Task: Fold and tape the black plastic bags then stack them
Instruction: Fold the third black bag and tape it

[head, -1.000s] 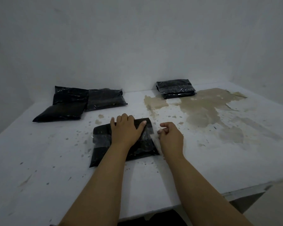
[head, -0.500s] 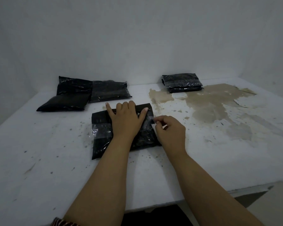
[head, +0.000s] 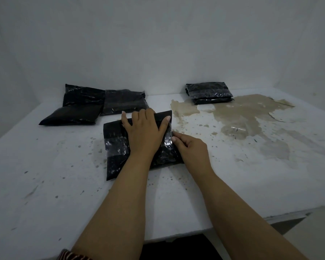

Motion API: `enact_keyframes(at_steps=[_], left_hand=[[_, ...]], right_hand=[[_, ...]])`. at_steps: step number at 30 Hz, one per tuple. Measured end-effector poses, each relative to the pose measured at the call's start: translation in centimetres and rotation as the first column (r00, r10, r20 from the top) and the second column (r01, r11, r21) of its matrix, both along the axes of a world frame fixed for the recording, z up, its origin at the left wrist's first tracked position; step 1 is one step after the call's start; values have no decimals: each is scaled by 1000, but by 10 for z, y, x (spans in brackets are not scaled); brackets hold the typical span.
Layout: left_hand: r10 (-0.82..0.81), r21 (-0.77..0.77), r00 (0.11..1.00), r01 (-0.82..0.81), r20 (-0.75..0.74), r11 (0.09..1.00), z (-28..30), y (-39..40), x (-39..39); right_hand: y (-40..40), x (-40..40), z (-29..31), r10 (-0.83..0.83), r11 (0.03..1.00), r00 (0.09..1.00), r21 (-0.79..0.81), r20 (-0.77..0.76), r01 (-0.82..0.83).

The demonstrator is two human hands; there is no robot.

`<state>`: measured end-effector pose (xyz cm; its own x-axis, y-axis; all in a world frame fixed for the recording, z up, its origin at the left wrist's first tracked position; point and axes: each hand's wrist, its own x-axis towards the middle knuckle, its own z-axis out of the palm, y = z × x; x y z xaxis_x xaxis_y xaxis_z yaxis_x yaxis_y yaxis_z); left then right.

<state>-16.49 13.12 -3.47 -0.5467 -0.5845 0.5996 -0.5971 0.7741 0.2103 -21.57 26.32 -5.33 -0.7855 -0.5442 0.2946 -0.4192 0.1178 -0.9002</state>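
A folded black plastic bag lies in the middle of the white table, with a band of clear tape across it. My left hand rests flat on top of the bag, fingers spread, pressing it down. My right hand is at the bag's right edge, its fingertips pinched on the end of the tape there. A stack of taped, folded black bags sits at the back right. Three unfolded black bags lie in a loose group at the back left.
A large brown patch of peeled paint spreads over the right half of the table. Plain walls close off the back and both sides. The table's front edge runs near my forearms.
My right hand has moved left to the bag's right edge and now presses the tape end against it. My left hand has stayed on the bag. The camera has tilted slightly.
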Motion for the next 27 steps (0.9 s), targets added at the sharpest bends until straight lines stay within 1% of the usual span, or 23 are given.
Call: enact_keyframes(at_steps=[3, 8, 12, 13, 16, 18, 21, 23, 24, 27], left_hand=[[2, -31, 1000, -3, -28, 1000, -2, -2, -2], [-33, -40, 997, 31, -65, 999, -1, -3, -2], [-45, -40, 996, 42, -77, 998, -2, -7, -1], [-47, -42, 996, 43, -80, 998, -2, -8, 0], [-49, -52, 994, 45, -93, 998, -3, -9, 3], [-63, -57, 992, 58, -105, 997, -1, -7, 4], [-96, -48, 989, 91, -113, 995, 3, -4, 6], [-120, -39, 990, 117, -71, 992, 6, -4, 9], [-124, -33, 992, 123, -35, 992, 5, -6, 10], [-102, -3, 994, 103, 49, 995, 0, -10, 21]], right_hand=[[1, 0, 0, 52, 999, 998, 12, 18, -52], [1, 1, 2, 129, 991, 992, 38, 10, -129], [-3, 1, 2, 218, 960, 972, 197, -90, -197], [-4, 2, 3, 239, 954, 966, 207, -96, -216], [-5, 1, 3, 275, 946, 960, 191, -46, -261], [-5, 1, 4, 249, 957, 968, 152, 16, -248], [-7, 1, 9, 191, 981, 963, -3, 188, -194], [-13, 0, 14, 160, 986, 936, -97, 313, -136], [-18, 0, 16, 141, 986, 925, -131, 352, -100], [-33, 2, 24, 153, 971, 898, -233, 413, -59]])
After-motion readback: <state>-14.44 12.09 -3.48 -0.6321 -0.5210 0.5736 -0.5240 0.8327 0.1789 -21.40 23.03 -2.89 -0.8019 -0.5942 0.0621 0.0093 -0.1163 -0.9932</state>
